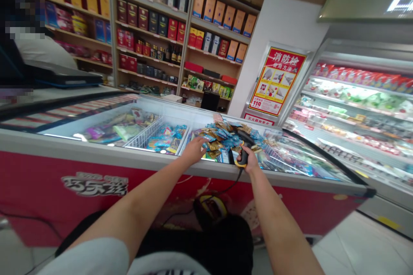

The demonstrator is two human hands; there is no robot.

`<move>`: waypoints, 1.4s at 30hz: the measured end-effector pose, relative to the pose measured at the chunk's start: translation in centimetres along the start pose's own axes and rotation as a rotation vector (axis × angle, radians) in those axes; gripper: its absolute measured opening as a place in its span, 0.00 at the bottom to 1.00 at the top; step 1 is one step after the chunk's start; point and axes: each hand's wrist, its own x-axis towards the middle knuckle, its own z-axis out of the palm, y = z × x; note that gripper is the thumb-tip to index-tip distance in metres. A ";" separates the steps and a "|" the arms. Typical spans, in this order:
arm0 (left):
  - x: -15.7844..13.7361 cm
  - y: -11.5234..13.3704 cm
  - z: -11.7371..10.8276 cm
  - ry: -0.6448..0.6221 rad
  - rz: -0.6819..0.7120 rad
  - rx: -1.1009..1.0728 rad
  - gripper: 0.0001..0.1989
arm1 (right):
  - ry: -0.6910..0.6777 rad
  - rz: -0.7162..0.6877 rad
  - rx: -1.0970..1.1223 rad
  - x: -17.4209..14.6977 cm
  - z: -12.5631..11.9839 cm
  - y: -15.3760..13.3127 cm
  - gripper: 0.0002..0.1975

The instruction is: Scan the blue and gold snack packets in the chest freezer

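My right hand (249,161) is wrapped round the handle of a black and yellow barcode scanner (245,141), whose head points away from me over the freezer. Its black cord drops over the freezer's front edge. At the near edge of a heap of blue and gold packets (222,133), my left hand (194,150) reaches forward with its fingers apart. Whether its fingertips touch a packet I cannot tell. The heap lies on top of the chest freezer (106,148), partly hidden behind the scanner.
Wire baskets (142,134) divide the freezer, with frozen packs inside. A black and yellow device (209,210) sits by my lap. Shelves of boxed goods (155,21) stand behind, and a refrigerated display (355,124) at right. Part of another person (41,51) shows at far left.
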 end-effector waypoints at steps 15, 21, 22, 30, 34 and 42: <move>-0.1 0.4 0.7 -0.015 0.167 0.113 0.15 | 0.028 0.004 -0.181 -0.9 2.0 0.7 0.12; 0.3 0.2 0.9 -0.052 0.216 0.156 0.17 | -0.014 -0.017 -0.166 -1.1 3.5 1.2 0.14; 0.5 0.2 0.9 -0.057 0.209 0.167 0.18 | -0.017 -0.017 -0.163 -1.0 3.5 1.2 0.15; 1.4 1.2 1.4 -0.080 0.162 0.151 0.18 | 0.038 -0.075 -0.136 -0.6 3.0 1.7 0.13; 1.1 1.4 1.1 -0.088 0.113 0.106 0.16 | 0.043 -0.051 -0.136 -0.6 2.8 1.6 0.13; 0.3 1.9 0.5 -0.090 0.090 -0.044 0.14 | -0.027 -0.021 -0.178 -1.1 2.8 1.2 0.13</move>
